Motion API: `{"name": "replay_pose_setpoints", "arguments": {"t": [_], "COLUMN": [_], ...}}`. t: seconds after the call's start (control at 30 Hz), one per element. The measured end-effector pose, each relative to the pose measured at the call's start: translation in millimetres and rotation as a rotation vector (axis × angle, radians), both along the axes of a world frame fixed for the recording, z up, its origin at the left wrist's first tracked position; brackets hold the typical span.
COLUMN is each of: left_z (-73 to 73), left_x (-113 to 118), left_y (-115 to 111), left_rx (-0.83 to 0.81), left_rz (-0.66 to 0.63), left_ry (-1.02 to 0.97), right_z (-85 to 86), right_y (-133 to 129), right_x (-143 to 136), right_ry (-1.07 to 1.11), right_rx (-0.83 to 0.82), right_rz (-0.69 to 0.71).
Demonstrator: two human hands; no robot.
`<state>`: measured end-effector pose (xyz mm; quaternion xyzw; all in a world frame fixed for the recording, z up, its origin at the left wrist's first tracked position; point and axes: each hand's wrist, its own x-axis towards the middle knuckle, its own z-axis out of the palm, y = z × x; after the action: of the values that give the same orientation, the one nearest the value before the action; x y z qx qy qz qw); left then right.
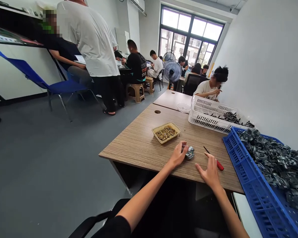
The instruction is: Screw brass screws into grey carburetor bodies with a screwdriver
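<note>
My left hand (179, 154) has its fingers curled around the left side of a small silver-grey metal casting, which looks like a carburetor (190, 153), resting on the table. To its right, my right hand (211, 169) is spread, thumb apart from the fingers, just above the tabletop. Partly under those fingers lies a screwdriver (220, 165) with a red handle and a dark shaft; the middle of it is hidden. Beyond my left hand stands a cream tray (161, 141) full of small brass pieces.
A blue crate (248, 165) heaped with grey castings stands at the right, and a white crate (208, 123) with more castings is behind it. A clear dish (183, 107) sits farther back. A co-worker (208, 86) sits across the table; a blue chair (64, 86) stands at left.
</note>
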<state>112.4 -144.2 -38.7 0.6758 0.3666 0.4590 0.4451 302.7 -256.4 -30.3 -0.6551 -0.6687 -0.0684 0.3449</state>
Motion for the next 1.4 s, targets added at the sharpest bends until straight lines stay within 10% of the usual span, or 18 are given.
{"name": "replay_pose_setpoints", "arguments": {"t": [0.43,0.63,0.8,1.1,1.23,1.4], "left_z": [2.3,3.1,4.3,-3.8,-0.3,6.1], "left_x": [-1.1,-4.2,-8.5,-12.8,-14.4,-17.9], "left_y": [3.3,1.8,-0.5,6.8,4.6,0.1], "left_rx": [-0.018,-0.036,-0.043,-0.086,-0.107,-0.115], "left_rz": [0.201,0.151,0.073,0.015,-0.004,-0.062], "left_ry": [-0.161,-0.156,-0.07,0.057,0.063,0.081], "right_z": [22.8,36.0,84.2,221.6,235.5,215.3], "right_y": [81.5,71.8,37.3,-168.9,-298.6,-430.0], "right_x": [-52.5,-45.6,7.7,175.0,208.1,170.2], "right_ry": [0.105,0.048,0.029,-0.154,-0.129,-0.081], "right_rx": [-0.373,-0.371,-0.346,-0.195,-0.209,-0.22], "right_rz": [0.148,0.084,-0.048,-0.64,-1.098,-1.553]}}
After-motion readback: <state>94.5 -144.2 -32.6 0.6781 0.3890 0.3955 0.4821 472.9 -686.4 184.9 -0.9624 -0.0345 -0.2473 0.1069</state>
